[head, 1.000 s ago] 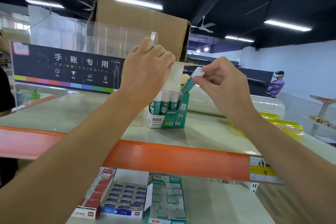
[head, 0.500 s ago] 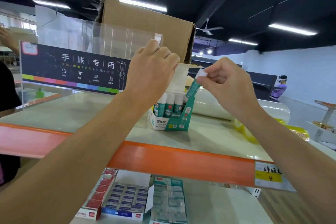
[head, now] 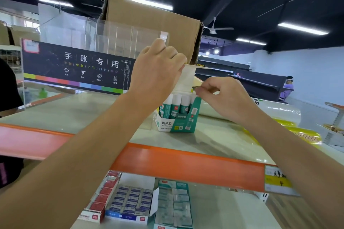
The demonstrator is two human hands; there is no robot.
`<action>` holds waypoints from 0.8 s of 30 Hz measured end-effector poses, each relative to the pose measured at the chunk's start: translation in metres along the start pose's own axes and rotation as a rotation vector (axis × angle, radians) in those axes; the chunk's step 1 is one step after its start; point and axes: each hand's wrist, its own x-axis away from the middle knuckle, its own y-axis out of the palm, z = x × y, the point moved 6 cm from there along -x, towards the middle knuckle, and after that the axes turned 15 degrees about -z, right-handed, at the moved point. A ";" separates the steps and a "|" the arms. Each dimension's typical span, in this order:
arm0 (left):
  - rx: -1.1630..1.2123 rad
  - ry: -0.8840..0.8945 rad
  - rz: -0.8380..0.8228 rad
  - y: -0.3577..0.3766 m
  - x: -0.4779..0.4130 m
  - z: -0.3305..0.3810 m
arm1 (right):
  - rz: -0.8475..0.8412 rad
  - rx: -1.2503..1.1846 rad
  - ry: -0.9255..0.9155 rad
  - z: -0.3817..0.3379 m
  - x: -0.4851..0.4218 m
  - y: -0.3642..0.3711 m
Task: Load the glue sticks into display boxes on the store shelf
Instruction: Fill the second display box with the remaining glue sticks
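**Task item.** The glue sticks are standing upright, white caps up, in a row across the front of the teal-and-white display box. The box is sitting on the top shelf, behind the orange edge strip. Its cut-away front is facing you, so the labels are showing to the aisle.

**Hands.** You are curling the fingers of your left hand over the top of the white lid flap and holding it upright. In my judgement this is keeping the mouth of the box clear for loading. Your right hand is sitting at the box's right rear corner, fingertips drawn together just above the caps. Whether they are pinching a stick cannot be told, since nothing is showing between them.

**Progress.** The front row is looking full. The rear rows are lying hidden behind the flap and your right hand, so you are probably seating a stick at the back.

**Surroundings.** A brown cardboard carton is standing directly behind the box, likely serving as supply. A clear acrylic stand with a dark banner is standing to its left, and a film roll is lying to the right. Small boxed stock is filling the shelf below.
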 end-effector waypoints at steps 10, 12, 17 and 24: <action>0.019 0.046 -0.043 -0.001 0.002 0.004 | -0.063 -0.066 -0.042 -0.001 0.011 0.006; 0.034 0.052 -0.076 -0.001 0.003 0.005 | -0.110 -0.095 -0.040 0.001 0.013 0.005; 0.100 0.070 -0.178 -0.007 0.005 0.005 | -0.110 -0.299 0.059 0.016 0.014 0.001; 0.224 0.128 -0.327 -0.017 0.022 0.016 | -0.095 -0.493 0.074 0.010 -0.001 -0.014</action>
